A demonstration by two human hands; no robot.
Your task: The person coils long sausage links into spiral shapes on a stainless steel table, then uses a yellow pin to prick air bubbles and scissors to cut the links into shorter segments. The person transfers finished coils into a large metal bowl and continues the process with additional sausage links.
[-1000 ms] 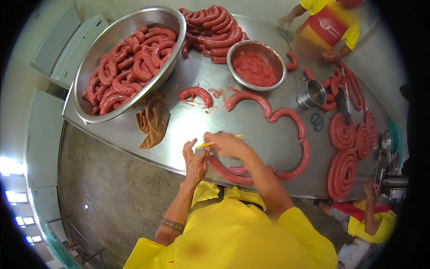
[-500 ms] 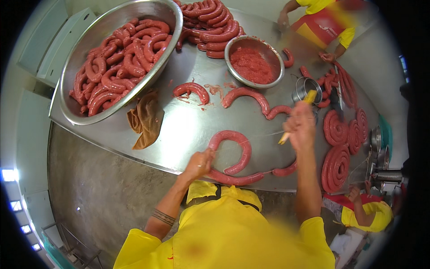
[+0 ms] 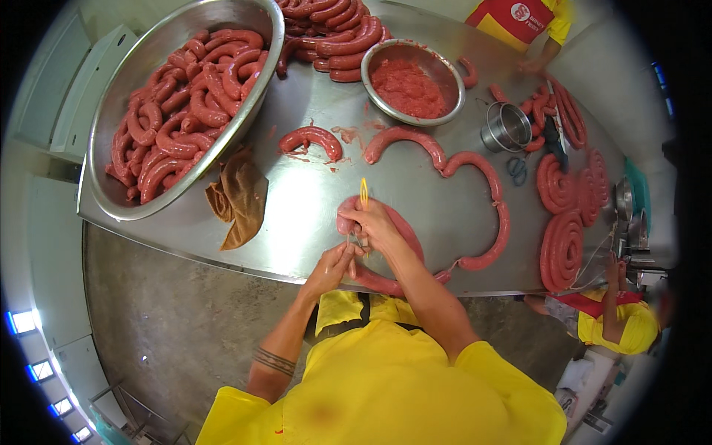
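Note:
My right hand [image 3: 367, 226] grips a yellow string winder [image 3: 363, 191], held upright at the table's near middle, over a bend of pink sausage [image 3: 403, 231]. Just below it, my left hand [image 3: 337, 263] has its fingertips closed on thin string [image 3: 351, 241] at the sausage; exactly where the string loops is too small to tell. The sausage link continues beneath my hands along the near edge, joined to further links [image 3: 498, 230] curving round to the right. A short curved sausage [image 3: 311, 142] lies with meat scraps above my hands, and a brown cloth [image 3: 241, 204] lies to the left.
A big bowl of sausages [image 3: 104, 141], piled links [image 3: 345, 44] and a bowl of minced meat [image 3: 456, 99] stand behind. To the right are a steel pot [image 3: 504, 130], scissors [image 3: 517, 171] and sausage coils [image 3: 560, 252]. Co-workers work at the far side [image 3: 552, 26] and right [image 3: 627, 326].
My right hand, stretched out rightward with string half a second ago, is back beside my left hand, the winder upright. The left hand stays at the sausage. The far co-worker's arm has shifted.

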